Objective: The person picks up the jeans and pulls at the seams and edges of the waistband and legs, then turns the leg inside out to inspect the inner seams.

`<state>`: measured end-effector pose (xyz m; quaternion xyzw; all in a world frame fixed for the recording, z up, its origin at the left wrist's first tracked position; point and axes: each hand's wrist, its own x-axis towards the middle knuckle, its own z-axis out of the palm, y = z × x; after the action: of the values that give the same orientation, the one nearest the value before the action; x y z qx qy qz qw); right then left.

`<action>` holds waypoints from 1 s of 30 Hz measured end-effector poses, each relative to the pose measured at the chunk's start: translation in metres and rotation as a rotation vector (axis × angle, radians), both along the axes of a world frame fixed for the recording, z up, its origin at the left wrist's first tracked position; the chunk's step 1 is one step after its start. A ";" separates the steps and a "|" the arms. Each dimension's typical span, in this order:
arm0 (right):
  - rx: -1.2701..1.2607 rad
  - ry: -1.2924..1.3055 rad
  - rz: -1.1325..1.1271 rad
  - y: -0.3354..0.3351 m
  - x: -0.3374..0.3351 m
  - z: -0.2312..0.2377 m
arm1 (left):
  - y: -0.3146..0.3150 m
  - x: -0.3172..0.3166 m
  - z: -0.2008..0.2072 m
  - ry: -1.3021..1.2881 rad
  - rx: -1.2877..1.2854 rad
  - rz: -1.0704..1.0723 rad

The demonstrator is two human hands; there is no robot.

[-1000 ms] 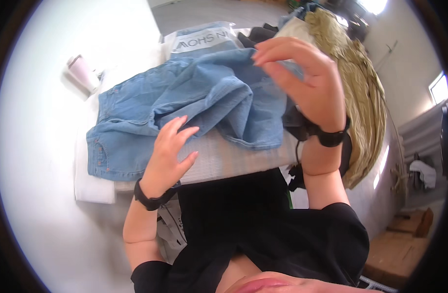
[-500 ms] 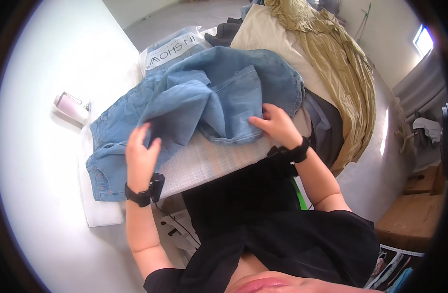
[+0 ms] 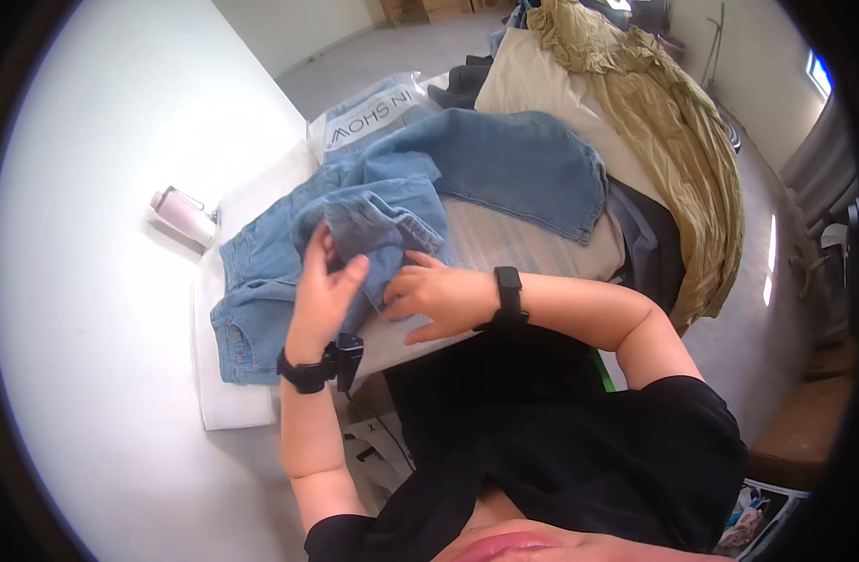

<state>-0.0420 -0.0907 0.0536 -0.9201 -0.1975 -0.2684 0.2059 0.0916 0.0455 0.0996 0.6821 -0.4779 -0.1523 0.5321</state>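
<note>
A pair of light blue jeans (image 3: 298,208) lies across the table, its waistband to the left. One leg (image 3: 533,173) stretches out to the right; the other is bunched up in the middle, its hem folded back toward the waist. My left hand (image 3: 325,295) rests against the bunched leg, thumb and fingers apart, some fingertips partly hidden by denim. From the right, my right hand (image 3: 444,298) reaches to the near edge of the same bunched leg. Its fingers are spread and touch the cloth without a visible grip.
Behind the jeans lies a clear plastic bag (image 3: 373,117) with folded denim inside. A pale pink bottle (image 3: 183,215) stands by the white wall at left. Olive fabric (image 3: 668,159), a cream cloth (image 3: 542,89) and dark garments (image 3: 647,239) are heaped at right.
My right hand has moved left, carrying the near leg's hem over toward the waist. The far leg now lies flatter. The whole view has shifted slightly.
</note>
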 end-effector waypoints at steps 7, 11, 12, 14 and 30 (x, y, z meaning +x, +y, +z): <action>0.483 0.009 -0.063 -0.049 -0.010 0.057 | -0.027 0.024 -0.002 -0.392 0.237 0.103; 0.703 -0.117 -0.465 -0.079 0.006 0.071 | -0.060 0.040 -0.007 0.348 -0.080 -0.106; 0.683 -0.142 -0.460 -0.085 0.014 0.063 | -0.073 0.046 -0.010 0.443 -0.047 -0.099; 0.764 -0.158 -0.343 -0.097 0.029 0.049 | -0.094 0.052 -0.014 0.578 -0.073 -0.172; 1.200 0.132 -0.280 -0.114 0.028 0.028 | -0.099 0.025 -0.012 0.428 -0.316 -0.316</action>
<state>-0.0137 -0.2051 0.0814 -0.6757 0.1235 -0.2998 0.6620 0.1163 -0.0533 0.0876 0.4605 -0.4729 -0.2971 0.6899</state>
